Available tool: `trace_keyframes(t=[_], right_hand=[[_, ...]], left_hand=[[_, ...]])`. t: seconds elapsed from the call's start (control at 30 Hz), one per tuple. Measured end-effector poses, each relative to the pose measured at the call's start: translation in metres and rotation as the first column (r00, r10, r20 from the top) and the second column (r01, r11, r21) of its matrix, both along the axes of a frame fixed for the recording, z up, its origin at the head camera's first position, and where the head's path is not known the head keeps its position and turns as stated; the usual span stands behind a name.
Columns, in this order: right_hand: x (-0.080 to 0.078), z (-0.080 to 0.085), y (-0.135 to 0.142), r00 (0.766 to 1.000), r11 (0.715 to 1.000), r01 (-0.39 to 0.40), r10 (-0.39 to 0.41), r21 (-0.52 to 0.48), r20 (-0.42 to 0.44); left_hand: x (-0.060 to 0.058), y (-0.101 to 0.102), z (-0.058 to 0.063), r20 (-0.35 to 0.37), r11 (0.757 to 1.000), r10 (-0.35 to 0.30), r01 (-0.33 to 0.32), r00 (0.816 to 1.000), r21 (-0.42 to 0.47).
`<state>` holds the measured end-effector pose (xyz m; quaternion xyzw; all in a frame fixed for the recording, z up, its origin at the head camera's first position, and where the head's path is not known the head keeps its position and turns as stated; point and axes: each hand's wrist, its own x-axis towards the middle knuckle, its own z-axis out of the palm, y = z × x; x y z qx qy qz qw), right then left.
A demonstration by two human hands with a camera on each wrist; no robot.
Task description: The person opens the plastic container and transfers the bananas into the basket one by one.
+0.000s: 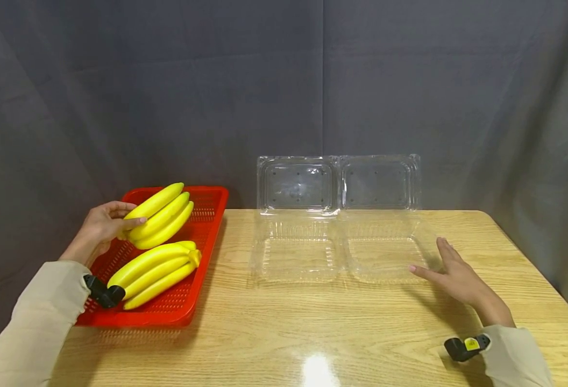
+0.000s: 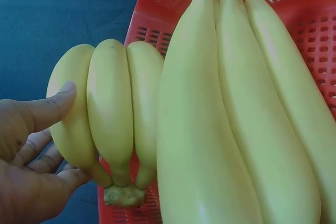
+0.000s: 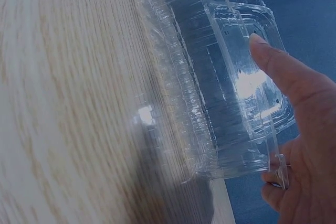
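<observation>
My left hand (image 1: 104, 226) grips a bunch of yellow bananas (image 1: 162, 216) by its near end, thumb on the outer banana and fingers behind, over the back of a red plastic basket (image 1: 208, 252). A second bunch (image 1: 153, 273) lies in the basket just in front, its stem toward the right. My right hand (image 1: 464, 280) is beside the right of two clear plastic clamshell boxes (image 1: 385, 228), thumb and fingers extended. In the right wrist view, its thumb overlaps the raised clear lid (image 3: 252, 85). Both boxes stand side by side with their lids up.
The left clear box (image 1: 296, 223) stands between the basket and the right box on a light wooden table (image 1: 274, 333). A dark grey cloth (image 1: 206, 97) hangs behind the table. The basket overhangs the table's left side.
</observation>
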<state>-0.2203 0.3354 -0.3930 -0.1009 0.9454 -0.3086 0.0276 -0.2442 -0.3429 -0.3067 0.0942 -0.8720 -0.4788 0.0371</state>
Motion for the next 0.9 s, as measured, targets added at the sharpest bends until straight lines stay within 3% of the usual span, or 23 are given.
trace_keyframes(t=[0.23,0.47,0.9], right_hand=[[0.0,0.0,0.0,1.0,1.0,0.002,-0.002,-0.001,-0.003],[0.001,0.001,-0.001,1.0,1.0,0.004,-0.004,-0.002,-0.002],[0.0,0.0,-0.001,1.0,1.0,0.002,-0.002,0.006,-0.011]], left_hand=[[-0.003,-0.006,-0.004,0.073,0.998,0.006,-0.011,0.997,0.063],[-0.007,-0.008,-0.006,0.095,0.993,0.034,-0.045,0.995,0.113],[-0.013,-0.001,-0.016,0.121,0.995,0.024,-0.035,0.992,0.094]])
